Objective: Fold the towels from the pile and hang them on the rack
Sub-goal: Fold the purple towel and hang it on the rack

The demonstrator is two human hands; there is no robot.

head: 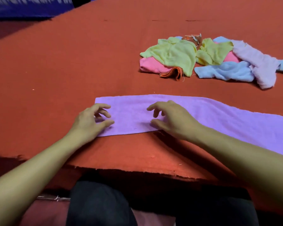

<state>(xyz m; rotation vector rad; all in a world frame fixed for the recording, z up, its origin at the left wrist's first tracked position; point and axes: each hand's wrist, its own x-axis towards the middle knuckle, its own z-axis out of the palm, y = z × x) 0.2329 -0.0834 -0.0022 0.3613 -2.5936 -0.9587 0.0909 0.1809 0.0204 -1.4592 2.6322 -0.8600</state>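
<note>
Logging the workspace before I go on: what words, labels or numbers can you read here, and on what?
Blue banner, top left: white lettering, too blurred and cropped to read.
Purple towel, pile of towels, red table cover: no text visible.

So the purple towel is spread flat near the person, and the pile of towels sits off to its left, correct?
Not quite. The head view shows the purple towel spread flat near the person, but the pile of towels sits beyond it to the right, not the left.
</note>
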